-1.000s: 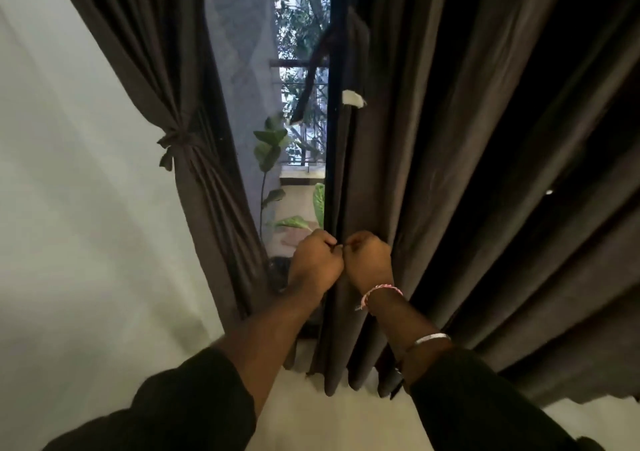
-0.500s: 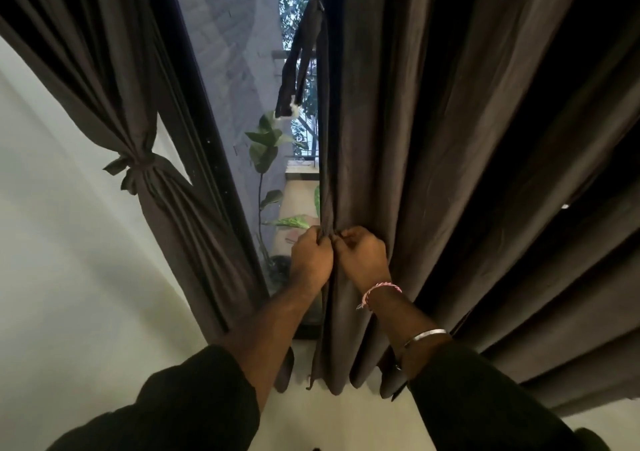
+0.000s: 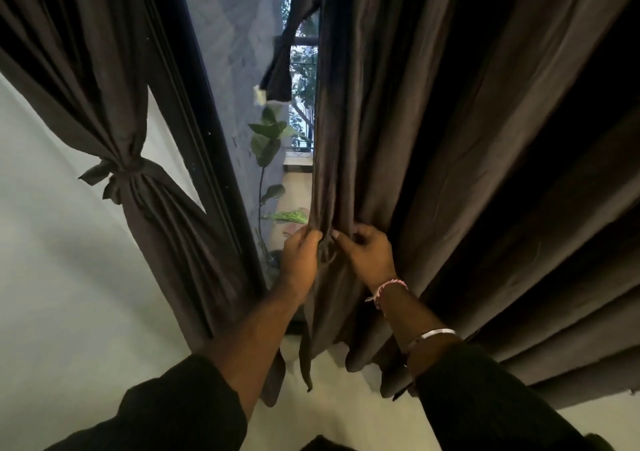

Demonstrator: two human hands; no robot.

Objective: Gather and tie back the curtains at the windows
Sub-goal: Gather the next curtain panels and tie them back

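Your left hand point(image 3: 299, 263) and right hand point(image 3: 367, 256) meet on the right curtain point(image 3: 433, 173). To the left hangs the tied left curtain point(image 3: 138, 191); the window point(image 3: 239, 69) lies between, a plant point(image 3: 266, 139) behind it.

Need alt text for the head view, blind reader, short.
Both hands, left hand and right hand, pinch a fold of the dark right curtain at its inner edge. The left curtain is already tied back with a knot; plants show through the gap between.

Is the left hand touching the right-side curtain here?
Touching. The head view shows the left hand with fingers curled into the edge fold of the right-side curtain, no gap between.
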